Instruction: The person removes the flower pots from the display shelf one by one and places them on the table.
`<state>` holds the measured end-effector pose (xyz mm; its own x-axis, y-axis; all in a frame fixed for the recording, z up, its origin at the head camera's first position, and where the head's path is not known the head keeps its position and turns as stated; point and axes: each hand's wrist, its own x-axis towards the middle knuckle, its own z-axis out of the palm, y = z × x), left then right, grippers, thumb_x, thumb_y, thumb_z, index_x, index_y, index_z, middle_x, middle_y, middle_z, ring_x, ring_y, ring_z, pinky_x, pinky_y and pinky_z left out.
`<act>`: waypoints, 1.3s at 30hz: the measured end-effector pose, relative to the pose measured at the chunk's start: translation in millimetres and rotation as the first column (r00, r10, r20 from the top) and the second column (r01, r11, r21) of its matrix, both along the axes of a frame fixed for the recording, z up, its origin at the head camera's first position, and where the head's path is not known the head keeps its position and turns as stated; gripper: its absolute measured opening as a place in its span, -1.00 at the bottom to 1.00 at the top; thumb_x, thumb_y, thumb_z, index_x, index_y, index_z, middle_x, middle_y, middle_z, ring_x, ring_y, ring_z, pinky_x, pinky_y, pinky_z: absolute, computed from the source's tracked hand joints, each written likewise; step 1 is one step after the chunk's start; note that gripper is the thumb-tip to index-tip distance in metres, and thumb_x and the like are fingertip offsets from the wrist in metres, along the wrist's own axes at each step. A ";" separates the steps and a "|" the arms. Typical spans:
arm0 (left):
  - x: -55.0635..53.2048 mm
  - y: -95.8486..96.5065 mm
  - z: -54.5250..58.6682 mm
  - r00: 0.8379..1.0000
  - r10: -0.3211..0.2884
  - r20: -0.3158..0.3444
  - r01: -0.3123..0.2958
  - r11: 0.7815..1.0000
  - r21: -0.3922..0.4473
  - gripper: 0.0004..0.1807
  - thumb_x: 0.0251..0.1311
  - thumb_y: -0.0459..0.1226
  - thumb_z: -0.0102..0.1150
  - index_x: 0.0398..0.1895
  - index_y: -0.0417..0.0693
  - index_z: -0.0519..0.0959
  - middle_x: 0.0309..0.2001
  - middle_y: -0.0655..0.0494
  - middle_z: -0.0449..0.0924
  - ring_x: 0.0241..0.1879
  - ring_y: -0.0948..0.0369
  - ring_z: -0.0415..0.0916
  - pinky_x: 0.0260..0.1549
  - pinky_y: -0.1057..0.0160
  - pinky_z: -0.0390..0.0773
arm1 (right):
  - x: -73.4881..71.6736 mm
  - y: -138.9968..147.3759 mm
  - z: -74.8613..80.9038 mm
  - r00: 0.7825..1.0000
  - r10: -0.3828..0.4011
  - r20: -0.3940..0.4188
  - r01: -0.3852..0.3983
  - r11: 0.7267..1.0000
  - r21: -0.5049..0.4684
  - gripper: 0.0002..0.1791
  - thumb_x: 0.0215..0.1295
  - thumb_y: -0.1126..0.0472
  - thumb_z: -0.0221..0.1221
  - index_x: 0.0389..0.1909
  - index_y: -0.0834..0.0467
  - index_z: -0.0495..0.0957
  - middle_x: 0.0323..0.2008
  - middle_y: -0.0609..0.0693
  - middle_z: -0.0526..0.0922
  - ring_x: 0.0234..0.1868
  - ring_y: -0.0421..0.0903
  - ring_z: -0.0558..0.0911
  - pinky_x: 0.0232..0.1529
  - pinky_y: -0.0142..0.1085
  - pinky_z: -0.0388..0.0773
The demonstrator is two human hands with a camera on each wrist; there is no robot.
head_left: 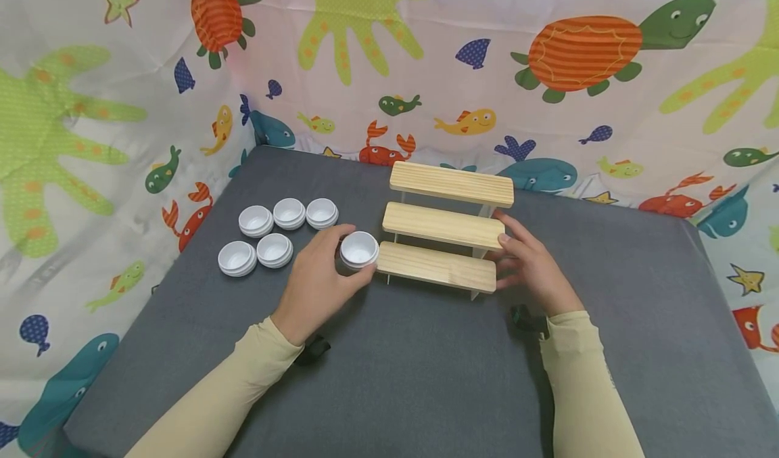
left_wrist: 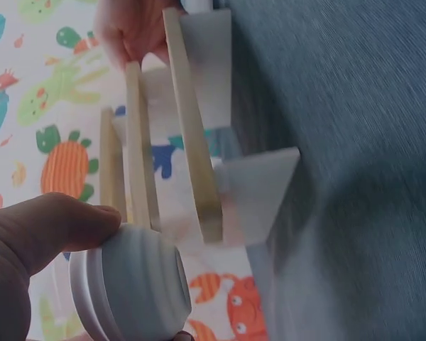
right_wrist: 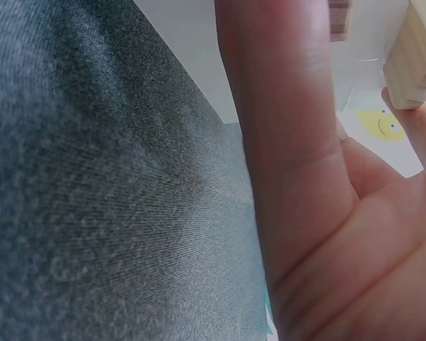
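Observation:
My left hand (head_left: 322, 268) holds a small white bowl (head_left: 359, 249) between thumb and fingers, just off the left end of the lowest shelf. Seen from the left wrist, this bowl (left_wrist: 138, 284) has stepped, ridged sides, and the thumb presses on its rim. A three-tier wooden display stand (head_left: 447, 224) with pale side supports (left_wrist: 259, 192) stands in front of me. At its right end is my right hand (head_left: 529, 265), its thumb and index finger gripping the end of the middle shelf (head_left: 444, 224). The other fingers lie beside the lower shelf (head_left: 438, 266).
Several more white bowls (head_left: 274, 249) stand in two rows on the left of the grey tabletop (head_left: 402, 377). Behind and at the sides hangs a curtain (head_left: 365, 99) printed with sea animals. Dark wrist straps (head_left: 313, 350) show below the wrists.

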<state>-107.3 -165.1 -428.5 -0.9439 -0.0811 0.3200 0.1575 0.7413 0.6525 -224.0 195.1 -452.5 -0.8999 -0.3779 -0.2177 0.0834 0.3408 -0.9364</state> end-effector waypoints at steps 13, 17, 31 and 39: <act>-1.0 -38.6 -16.7 0.995 0.084 -0.051 -0.087 0.993 -0.077 -0.28 0.15 -0.09 0.58 0.36 -0.15 0.60 0.15 -0.17 0.66 0.12 -0.11 0.63 0.08 -0.15 0.64 | 4.6 -1.0 -1.1 1.000 -0.003 -0.009 0.003 1.000 -0.003 -0.25 0.66 -0.33 -0.07 0.75 -0.35 0.01 0.48 0.33 0.41 0.06 0.09 0.74 -0.20 -0.01 0.79; -3.4 -47.7 -21.5 0.993 0.100 -0.060 -0.106 0.989 -0.102 -0.31 0.15 -0.07 0.57 0.32 -0.16 0.62 0.15 -0.17 0.66 0.13 -0.12 0.64 0.08 -0.17 0.64 | 5.8 -0.8 -2.2 1.000 -0.006 -0.010 0.006 1.000 -0.007 -0.26 0.67 -0.33 -0.07 0.75 -0.36 0.01 0.48 0.33 0.42 0.05 0.08 0.75 -0.20 0.00 0.79; -10.3 -70.5 -37.1 0.984 0.142 -0.105 -0.163 0.959 -0.233 -0.40 0.14 -0.05 0.54 0.21 -0.12 0.68 0.08 -0.18 0.75 0.07 -0.22 0.66 0.03 -0.26 0.60 | 8.7 -2.9 -4.6 1.000 -0.017 -0.009 0.017 1.000 -0.012 -0.26 0.66 -0.33 -0.06 0.74 -0.36 0.02 0.48 0.32 0.43 0.08 0.11 0.74 -0.20 0.00 0.79; -14.6 -78.5 -44.8 0.987 0.120 -0.110 -0.145 0.954 -0.264 -0.40 0.13 -0.05 0.54 0.18 -0.17 0.69 0.05 -0.20 0.76 0.06 -0.23 0.67 0.10 -0.26 0.58 | 10.1 -4.7 -4.3 1.000 -0.023 -0.002 0.023 1.000 -0.012 -0.26 0.65 -0.33 -0.05 0.74 -0.36 0.03 0.53 0.29 0.39 0.14 0.18 0.71 -0.19 -0.01 0.79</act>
